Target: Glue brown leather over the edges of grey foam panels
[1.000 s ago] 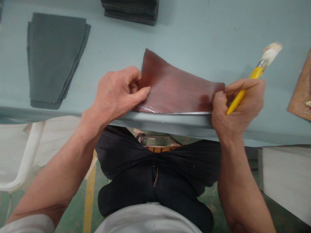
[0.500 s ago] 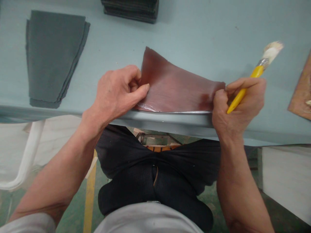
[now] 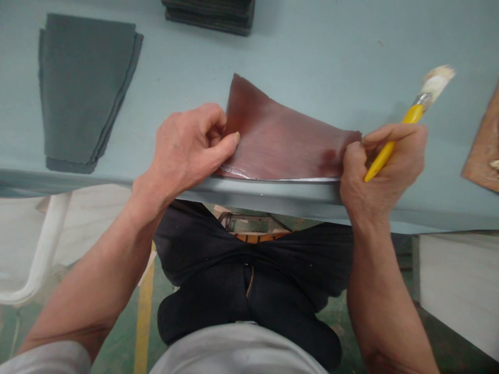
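Observation:
A reddish-brown leather-like piece (image 3: 288,137) lies at the table's near edge, with a wet-looking whitish strip along its near side. My left hand (image 3: 191,148) is closed on its left end, thumb on top and fingers curled. At the other end, my right hand (image 3: 385,166) pinches the right corner between thumb and forefinger. That same hand also holds a paintbrush (image 3: 414,111) with a yellow handle, lying across the palm side of the fingers. The brush's white-coated bristles point up and away to the right, off the piece.
Dark grey-green cut pieces (image 3: 88,91) lie stacked at the left on the pale blue table (image 3: 312,57). A thick dark stack (image 3: 210,18) stands at the far middle. To the right is a brown board (image 3: 483,148) with whitish residue. The table edge runs before my lap.
Almost nothing differs. Both hands keep their hold on the brown piece, and the paintbrush stays in my right hand. The view has shifted very slightly.

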`<state>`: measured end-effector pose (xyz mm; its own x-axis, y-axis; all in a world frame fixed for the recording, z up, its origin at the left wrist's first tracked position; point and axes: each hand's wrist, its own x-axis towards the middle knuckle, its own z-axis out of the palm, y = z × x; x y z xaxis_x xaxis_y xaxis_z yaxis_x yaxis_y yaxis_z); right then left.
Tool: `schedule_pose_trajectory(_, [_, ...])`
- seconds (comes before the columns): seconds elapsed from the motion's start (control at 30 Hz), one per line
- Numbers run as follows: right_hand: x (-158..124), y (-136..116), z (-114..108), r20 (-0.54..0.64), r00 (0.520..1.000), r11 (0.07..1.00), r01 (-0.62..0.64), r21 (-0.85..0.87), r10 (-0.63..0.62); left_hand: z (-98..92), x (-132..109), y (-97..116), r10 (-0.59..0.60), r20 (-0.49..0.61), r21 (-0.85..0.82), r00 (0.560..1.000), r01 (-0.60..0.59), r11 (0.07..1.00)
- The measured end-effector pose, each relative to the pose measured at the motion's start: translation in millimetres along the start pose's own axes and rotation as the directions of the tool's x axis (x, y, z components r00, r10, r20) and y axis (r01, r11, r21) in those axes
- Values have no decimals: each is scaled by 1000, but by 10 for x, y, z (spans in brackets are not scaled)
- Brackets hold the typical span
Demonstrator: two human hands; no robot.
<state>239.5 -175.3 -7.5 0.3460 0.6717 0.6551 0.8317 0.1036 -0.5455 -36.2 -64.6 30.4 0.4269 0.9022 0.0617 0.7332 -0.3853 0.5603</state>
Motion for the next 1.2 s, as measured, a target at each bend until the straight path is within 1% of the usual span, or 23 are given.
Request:
schedule_pose_trajectory(0.23, [1, 5, 5, 0, 1000, 1000, -4, -14, 4, -6, 2, 24, -23, 18, 8, 1000, 22, 1000])
schedule_pose_trajectory(0.47, [-2, 54, 6, -8, 999, 999, 53, -6, -53, 9, -2, 5, 3, -3, -26, 1000, -3, 1000])
schedule_pose_trajectory(0.6, [-5, 77, 16, -16, 998, 998, 55, 23, -55, 24, -3, 9, -21, -14, -8, 1000, 21, 1000])
schedule_pose_trajectory(0.83, [-6, 70, 9, -20, 998, 998, 57, 34, -57, 10, -18, 53, -59, -12, -44, 998, 58, 997])
schedule_pose_trajectory(0.93, [-7, 65, 12, -21, 998, 998, 55, 31, -54, 7, -19, 65, -75, -6, -27, 997, 75, 997])
schedule_pose_trajectory(1.2, [11, 63, 3, -20, 999, 999, 45, 21, -44, 16, -22, 59, -56, -7, 25, 998, 56, 998])
